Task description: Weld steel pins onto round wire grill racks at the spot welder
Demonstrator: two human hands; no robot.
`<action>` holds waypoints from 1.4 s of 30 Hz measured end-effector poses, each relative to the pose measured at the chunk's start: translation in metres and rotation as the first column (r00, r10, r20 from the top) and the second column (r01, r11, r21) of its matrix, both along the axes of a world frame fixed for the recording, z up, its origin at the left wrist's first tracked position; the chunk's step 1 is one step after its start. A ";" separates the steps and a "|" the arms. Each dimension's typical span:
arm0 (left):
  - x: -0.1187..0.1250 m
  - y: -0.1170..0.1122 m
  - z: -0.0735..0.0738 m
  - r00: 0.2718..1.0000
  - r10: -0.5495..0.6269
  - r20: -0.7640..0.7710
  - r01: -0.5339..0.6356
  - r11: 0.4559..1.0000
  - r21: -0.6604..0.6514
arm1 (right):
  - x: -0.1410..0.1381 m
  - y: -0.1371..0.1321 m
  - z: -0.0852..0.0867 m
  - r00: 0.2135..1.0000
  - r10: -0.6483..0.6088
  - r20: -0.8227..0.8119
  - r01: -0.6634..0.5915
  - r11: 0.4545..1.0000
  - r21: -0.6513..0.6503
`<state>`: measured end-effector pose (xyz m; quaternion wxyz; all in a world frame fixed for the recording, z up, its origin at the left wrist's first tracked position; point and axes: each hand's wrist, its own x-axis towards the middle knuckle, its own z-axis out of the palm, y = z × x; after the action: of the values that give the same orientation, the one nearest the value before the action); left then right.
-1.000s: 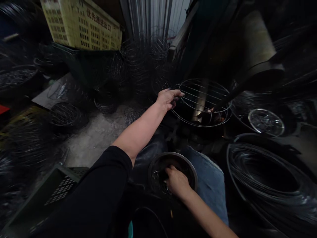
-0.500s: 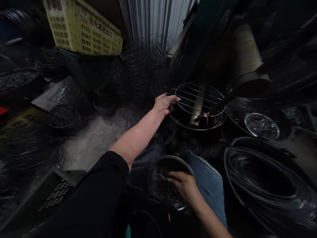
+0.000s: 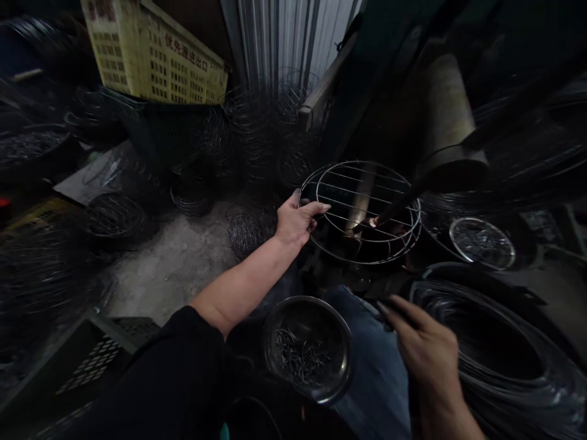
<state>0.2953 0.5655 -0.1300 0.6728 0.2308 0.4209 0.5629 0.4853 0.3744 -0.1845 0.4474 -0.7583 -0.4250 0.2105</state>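
My left hand (image 3: pixel 296 221) grips the left side of a round wire rack (image 3: pixel 369 243), its thumb laid across the rim. The rack has ring-shaped wires and parallel crossbars, and it lies over a rod-like metal electrode (image 3: pixel 360 205) with a bright copper-coloured spot near its tip. My right hand (image 3: pixel 426 345) is above my right knee, fingers pinched together. Something small and dark shows at its fingertips, too blurred to name. Between my legs a steel bowl (image 3: pixel 342 360) holds many short bent wire pieces (image 3: pixel 300 357).
A thick machine cylinder with an arm (image 3: pixel 452 128) reaches in from the upper right. At right are a coil of wire (image 3: pixel 495 360) and a dish of small metal parts (image 3: pixel 483 241). A yellow crate (image 3: pixel 183 67) and stacked wire frames (image 3: pixel 254 143) stand behind; a green crate (image 3: pixel 92 360) is lower left.
My right hand has come out of the bowl and moved right, over the knee. My left hand and the rack have shifted slightly left and down in the view.
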 end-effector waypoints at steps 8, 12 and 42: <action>0.000 -0.005 0.003 0.999 0.047 0.000 -0.047 0.999 0.019 | -0.035 0.084 0.046 0.987 -0.039 0.158 0.006 0.978 0.207; -0.001 0.001 0.001 0.998 0.061 -0.029 -0.061 0.998 0.017 | -0.051 0.092 0.039 0.984 -0.066 -0.165 0.107 0.961 0.253; 0.001 0.004 0.006 0.997 0.080 -0.018 -0.080 0.997 -0.009 | -0.071 0.098 0.032 0.900 -0.121 -0.419 0.295 0.876 0.381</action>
<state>0.2964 0.5695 -0.1242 0.6471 0.2153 0.4384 0.5854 0.4145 0.4724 -0.1522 0.6998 -0.6249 -0.2797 0.2036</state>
